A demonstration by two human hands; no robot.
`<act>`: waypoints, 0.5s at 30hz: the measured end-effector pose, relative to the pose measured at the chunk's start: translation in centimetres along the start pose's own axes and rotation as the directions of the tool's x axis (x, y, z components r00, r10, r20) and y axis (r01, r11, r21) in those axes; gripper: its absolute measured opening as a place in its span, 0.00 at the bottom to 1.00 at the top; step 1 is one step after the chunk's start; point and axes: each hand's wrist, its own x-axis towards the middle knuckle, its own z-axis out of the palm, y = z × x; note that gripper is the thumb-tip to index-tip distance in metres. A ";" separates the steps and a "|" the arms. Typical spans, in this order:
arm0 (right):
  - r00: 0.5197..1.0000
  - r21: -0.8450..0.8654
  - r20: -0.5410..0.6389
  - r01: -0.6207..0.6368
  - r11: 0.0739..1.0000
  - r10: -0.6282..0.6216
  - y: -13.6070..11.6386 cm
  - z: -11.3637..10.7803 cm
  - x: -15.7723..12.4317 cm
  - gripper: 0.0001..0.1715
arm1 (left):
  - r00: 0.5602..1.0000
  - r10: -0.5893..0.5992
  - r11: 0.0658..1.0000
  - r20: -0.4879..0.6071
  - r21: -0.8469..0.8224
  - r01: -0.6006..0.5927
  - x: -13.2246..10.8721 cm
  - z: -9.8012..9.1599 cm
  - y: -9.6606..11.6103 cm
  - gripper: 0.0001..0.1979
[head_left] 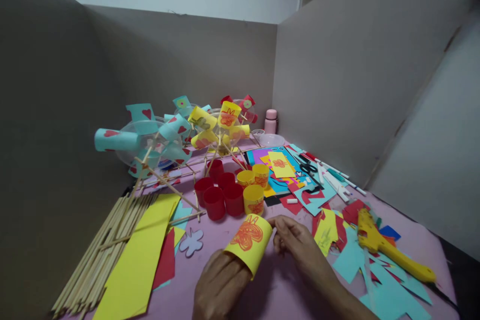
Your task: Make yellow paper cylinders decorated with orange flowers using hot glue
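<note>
A curled yellow paper tube (247, 242) bears an orange butterfly drawing. My left hand (221, 285) holds it from the near left, with several fingers inside its opening; the fingertips are hidden in the paper. At the tube's right rim, my right hand (292, 240) has thumb and fingers drawn together on the edge. Just beyond stand several red paper cylinders (214, 203) and three yellow ones (254, 200) with orange drawings. A pale flower-shaped cutout (191, 242) lies left of my hands.
Paper pinwheels on stick frames, one blue (140, 142) and one yellow (221, 130), stand behind. Wooden sticks (93, 255) and yellow sheets (138, 260) lie left. On the right are a yellow glue gun (393, 250), scissors (309, 167), markers (333, 170) and paper scraps (390, 285). Grey partitions (187, 55) enclose the table.
</note>
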 end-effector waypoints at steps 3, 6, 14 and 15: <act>0.998 0.073 0.032 -0.052 0.996 0.050 0.1 0.2 0.1 0.24 | 0.999 -0.038 0.997 -0.035 0.063 0.040 -0.4 1.0 0.0 0.18; 0.999 0.129 -0.005 -0.047 0.991 0.048 0.2 -0.1 0.5 0.24 | 0.973 -0.064 0.997 -0.223 0.028 0.072 -1.4 2.1 0.1 0.13; 0.998 0.056 0.048 0.035 0.998 -0.037 0.1 -0.2 0.2 0.21 | 0.538 -0.828 0.520 -0.160 -0.578 0.629 -0.3 2.4 0.5 0.21; 0.996 0.034 0.080 0.042 0.999 -0.044 0.1 0.0 0.0 0.21 | 0.513 -0.857 0.424 -0.048 -0.631 0.650 -0.1 2.3 0.4 0.23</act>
